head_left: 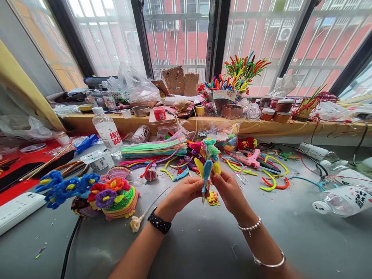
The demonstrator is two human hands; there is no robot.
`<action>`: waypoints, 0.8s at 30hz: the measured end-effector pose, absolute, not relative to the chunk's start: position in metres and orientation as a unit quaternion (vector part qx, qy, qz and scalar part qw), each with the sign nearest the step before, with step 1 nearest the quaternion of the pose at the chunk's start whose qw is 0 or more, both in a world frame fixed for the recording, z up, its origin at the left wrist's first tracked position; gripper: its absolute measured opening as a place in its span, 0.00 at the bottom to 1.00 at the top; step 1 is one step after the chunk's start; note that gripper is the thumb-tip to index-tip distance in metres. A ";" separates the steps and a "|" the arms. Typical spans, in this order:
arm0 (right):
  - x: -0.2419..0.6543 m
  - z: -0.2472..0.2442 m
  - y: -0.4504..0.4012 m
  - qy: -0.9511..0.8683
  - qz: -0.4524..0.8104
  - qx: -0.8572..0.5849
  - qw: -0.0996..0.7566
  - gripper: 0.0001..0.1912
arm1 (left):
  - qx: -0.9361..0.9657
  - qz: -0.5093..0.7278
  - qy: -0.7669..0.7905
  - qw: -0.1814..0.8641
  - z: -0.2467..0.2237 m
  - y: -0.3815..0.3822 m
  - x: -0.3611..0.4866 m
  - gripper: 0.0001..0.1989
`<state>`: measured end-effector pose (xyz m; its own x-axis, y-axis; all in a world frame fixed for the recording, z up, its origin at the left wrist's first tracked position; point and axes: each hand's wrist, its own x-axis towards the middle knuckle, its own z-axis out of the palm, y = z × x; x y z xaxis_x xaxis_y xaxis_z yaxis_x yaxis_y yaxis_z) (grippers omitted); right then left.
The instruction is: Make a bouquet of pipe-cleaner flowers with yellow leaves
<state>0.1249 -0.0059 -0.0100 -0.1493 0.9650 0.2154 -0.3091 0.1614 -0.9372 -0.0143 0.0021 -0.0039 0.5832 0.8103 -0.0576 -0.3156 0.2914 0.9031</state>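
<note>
Over the middle of the grey table, my left hand (186, 193) and my right hand (229, 190) meet around a small bunch of pipe-cleaner flowers (207, 170). Blue and yellow petal shapes stick up from it, with green and pink pieces above. My left thumb and fingers pinch the stems low down. On the other side, my right thumb and fingers close on a yellow petal of the bunch. Behind and below the hands lies a small yellow and red crumbly clump (213, 198). A cream pipe-cleaner flower (136, 223) with a long stem rests left of my left wrist.
Blue pipe-cleaner flowers (68, 188) and a striped, flower-topped piece (120, 203) stand at left. Behind lie a pipe-cleaner bundle (154, 149) and a pink glue gun (249, 159). Bottles (345, 201) lie at right; a power strip (20, 211) sits at left.
</note>
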 end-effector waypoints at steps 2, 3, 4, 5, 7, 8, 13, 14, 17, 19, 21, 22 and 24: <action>0.124 -0.008 -0.008 -0.518 0.591 -0.301 0.540 0.14 | 0.469 0.363 0.271 0.759 -0.004 0.002 -0.014 0.14; 0.123 -0.006 -0.010 -0.522 0.595 -0.302 0.530 0.13 | 0.471 0.356 0.273 0.759 -0.003 0.001 -0.014 0.15; 0.123 -0.004 -0.011 -0.524 0.594 -0.311 0.525 0.13 | 0.474 0.347 0.274 0.761 -0.003 0.001 -0.014 0.15; 0.123 -0.002 -0.012 -0.524 0.589 -0.323 0.523 0.13 | 0.476 0.339 0.274 0.764 -0.003 0.001 -0.014 0.15; 0.122 0.003 -0.013 -0.525 0.575 -0.342 0.526 0.13 | 0.480 0.327 0.270 0.768 -0.003 0.001 -0.014 0.16; 0.123 0.004 -0.014 -0.528 0.566 -0.349 0.528 0.13 | 0.483 0.324 0.268 0.769 -0.004 0.001 -0.014 0.16; 0.124 0.007 -0.015 -0.546 0.527 -0.363 0.540 0.11 | 0.501 0.336 0.263 0.753 -0.005 0.002 -0.014 0.16; 0.125 0.006 -0.015 -0.547 0.525 -0.364 0.542 0.11 | 0.506 0.339 0.267 0.747 -0.005 0.002 -0.013 0.16; 0.126 0.004 -0.013 -0.550 0.518 -0.371 0.540 0.11 | 0.530 0.344 0.284 0.721 -0.004 0.002 -0.014 0.17; 0.127 0.003 -0.012 -0.552 0.507 -0.383 0.540 0.11 | 0.558 0.341 0.293 0.697 -0.003 0.002 -0.015 0.17; 0.127 0.001 -0.011 -0.554 0.496 -0.392 0.541 0.11 | 0.597 0.333 0.300 0.665 -0.002 0.003 -0.017 0.17; 0.128 0.001 -0.011 -0.555 0.493 -0.395 0.541 0.11 | 0.617 0.328 0.302 0.649 -0.001 0.003 -0.018 0.17; 0.128 0.000 -0.010 -0.554 0.490 -0.398 0.542 0.11 | 0.650 0.320 0.303 0.619 0.002 0.003 -0.019 0.17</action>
